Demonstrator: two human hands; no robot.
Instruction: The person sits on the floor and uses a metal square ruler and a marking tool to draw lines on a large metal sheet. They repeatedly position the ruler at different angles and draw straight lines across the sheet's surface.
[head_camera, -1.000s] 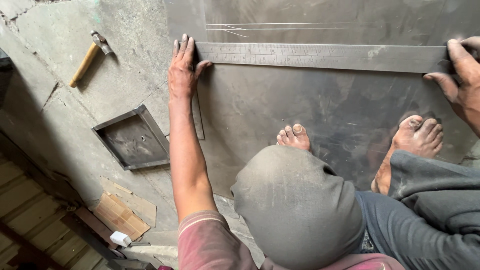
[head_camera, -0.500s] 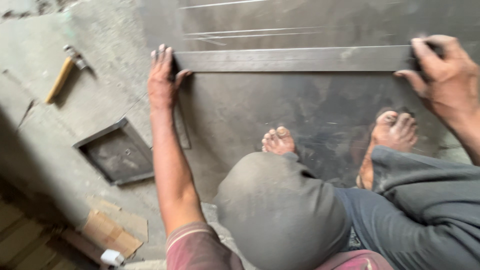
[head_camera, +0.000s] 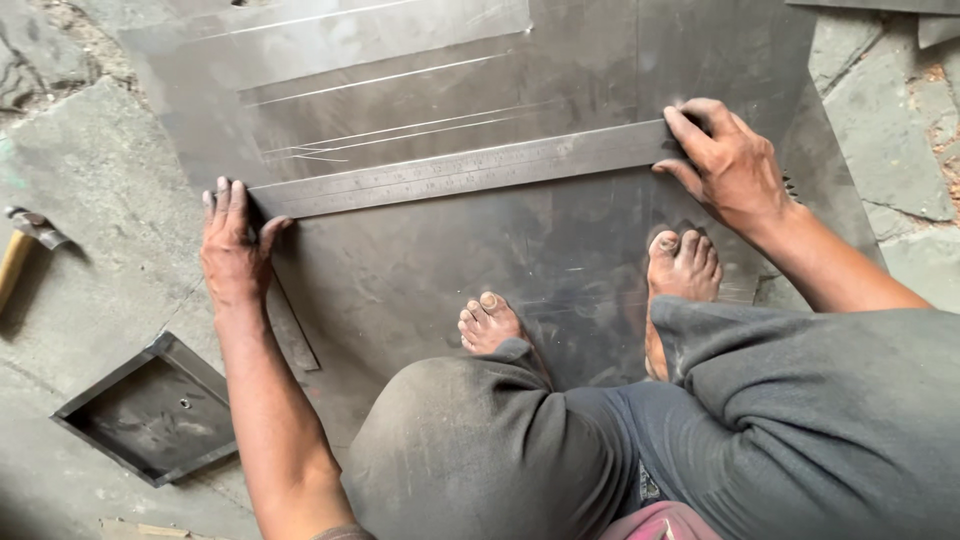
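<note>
A long steel ruler lies across a dark metal sheet on the floor. My left hand presses flat on the ruler's left end, fingers spread at the sheet's left edge. My right hand grips and holds down the ruler's right end. Several scribed lines run across the sheet above the ruler. I squat on the sheet, my bare feet planted below the ruler, knees in grey trousers filling the foreground.
A shallow square metal tray rests on the concrete floor at lower left. A hammer with a wooden handle lies at the left edge. A narrow metal strip sits by the sheet's left edge. Stone slabs border the right.
The view has shifted so both hands and the ruler sit lower in the frame. The ruler now lies slightly tilted, its right end higher, with both hands still on its ends.
</note>
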